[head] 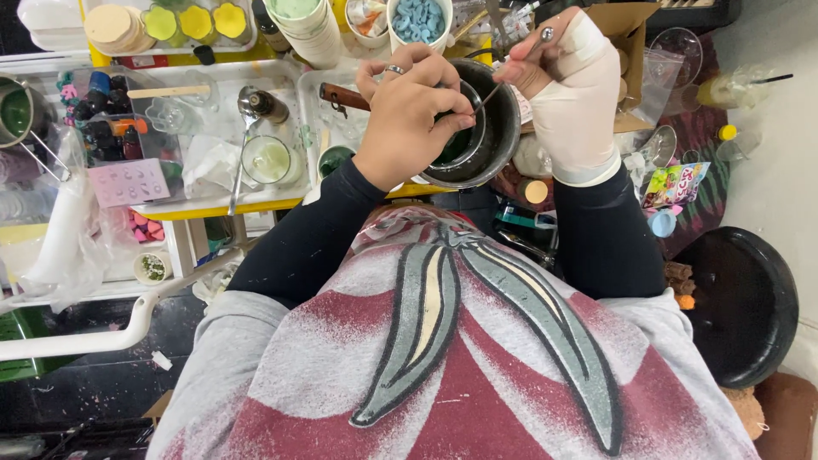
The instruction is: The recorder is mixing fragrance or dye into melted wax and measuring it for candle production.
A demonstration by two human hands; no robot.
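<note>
A dark metal pot (pixel 504 128) with a wooden handle sits at the table's near edge. Inside it stands a small glass cup (pixel 456 146) holding dark green liquid. My left hand (pixel 409 115), a ring on one finger, grips the cup's rim from above. My right hand (pixel 567 85), wrapped in a pale bandage-like glove, pinches a thin metal stirring rod (pixel 511 66) whose lower end dips toward the cup. Both forearms wear black sleeves.
A white tray (pixel 213 81) holds a glass of pale green liquid (pixel 268 160), a small bottle and clear moulds. Behind are stacked cups (pixel 311 30), a tub of blue pieces (pixel 417 19) and yellow shapes (pixel 196 21). A black stool (pixel 741 307) stands right.
</note>
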